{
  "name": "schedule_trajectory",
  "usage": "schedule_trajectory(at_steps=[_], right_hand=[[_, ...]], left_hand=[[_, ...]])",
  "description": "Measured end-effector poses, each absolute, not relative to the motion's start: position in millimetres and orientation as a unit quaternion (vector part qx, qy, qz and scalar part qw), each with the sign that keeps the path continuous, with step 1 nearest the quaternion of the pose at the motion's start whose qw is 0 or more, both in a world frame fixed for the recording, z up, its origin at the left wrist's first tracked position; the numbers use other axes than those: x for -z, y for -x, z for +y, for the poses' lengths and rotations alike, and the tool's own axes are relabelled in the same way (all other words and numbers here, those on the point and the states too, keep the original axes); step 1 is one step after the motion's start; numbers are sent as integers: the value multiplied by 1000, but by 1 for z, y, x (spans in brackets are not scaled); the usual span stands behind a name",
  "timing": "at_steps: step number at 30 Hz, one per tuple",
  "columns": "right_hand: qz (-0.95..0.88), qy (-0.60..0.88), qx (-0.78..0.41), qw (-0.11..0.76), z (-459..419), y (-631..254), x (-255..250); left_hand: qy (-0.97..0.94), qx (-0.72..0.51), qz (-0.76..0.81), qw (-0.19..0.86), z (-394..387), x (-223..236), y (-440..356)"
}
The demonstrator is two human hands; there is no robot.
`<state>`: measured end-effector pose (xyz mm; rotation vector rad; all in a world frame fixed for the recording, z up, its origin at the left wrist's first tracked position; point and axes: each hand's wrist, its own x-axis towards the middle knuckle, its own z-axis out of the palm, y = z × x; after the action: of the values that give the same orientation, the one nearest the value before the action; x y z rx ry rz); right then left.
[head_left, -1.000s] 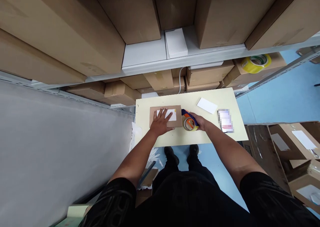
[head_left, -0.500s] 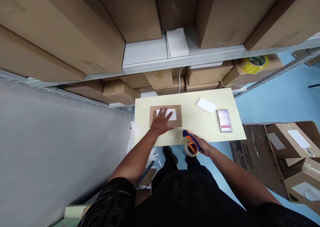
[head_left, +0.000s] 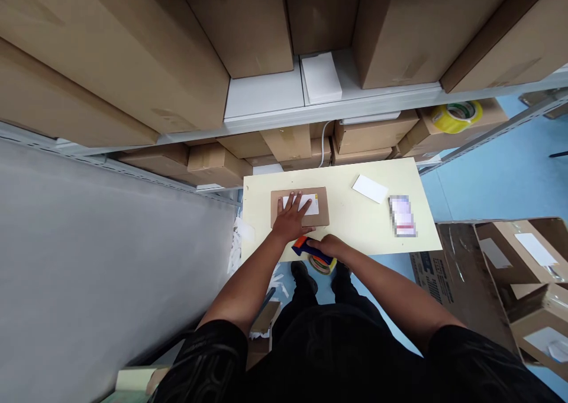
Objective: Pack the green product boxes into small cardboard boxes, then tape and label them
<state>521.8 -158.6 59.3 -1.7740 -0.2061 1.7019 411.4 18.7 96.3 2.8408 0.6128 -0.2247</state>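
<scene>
A flat brown cardboard parcel (head_left: 319, 213) with a white label (head_left: 310, 205) lies on a small pale yellow table (head_left: 355, 225). My left hand (head_left: 291, 216) rests flat on the parcel, fingers spread over the label. My right hand (head_left: 331, 248) grips a blue and orange tape dispenser (head_left: 313, 254) with a roll of clear tape, held at the table's near edge just below the parcel.
A white card (head_left: 370, 188) and a blurred packet (head_left: 403, 215) lie on the table's right side. Shelves of cardboard boxes (head_left: 248, 24) rise behind, with a yellow tape roll (head_left: 457, 114) at right. Open cartons (head_left: 510, 267) stand on the blue floor to the right.
My right hand carried the tape dispenser from the parcel's right end down off the table's near edge, then left to just below the parcel. My left hand stayed on the parcel.
</scene>
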Motion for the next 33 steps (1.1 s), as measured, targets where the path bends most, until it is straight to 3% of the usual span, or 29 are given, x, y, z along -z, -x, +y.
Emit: schedule_trajectory(at_steps=[4, 7, 13, 17, 22, 25, 28, 33], right_hand=[[-172, 773, -580, 192, -214, -542, -69], [-185, 833, -493, 170, -254, -562, -79], [-322, 919, -210, 85, -264, -598, -79], [-361, 915, -177, 46, -243, -603, -64], [-364, 916, -137, 102, -245, -590, -68], [-398, 887, -147, 183, -251, -572, -75], [-416, 838, -237, 261, -242, -552, -70], [-338, 839, -334, 265, -195, -540, -52]], left_hand=[[-969, 67, 207, 118, 19, -95, -409], [-971, 54, 204, 116, 19, -95, -408], [-970, 58, 207, 113, 18, -94, -408], [-970, 60, 207, 115, 18, -94, -410], [-966, 33, 202, 159, 21, -105, -404], [-940, -79, 270, 195, 20, -110, -380], [-850, -205, 422, 237, 17, -102, -341], [-663, -180, 572, 449, 15, -63, -291]])
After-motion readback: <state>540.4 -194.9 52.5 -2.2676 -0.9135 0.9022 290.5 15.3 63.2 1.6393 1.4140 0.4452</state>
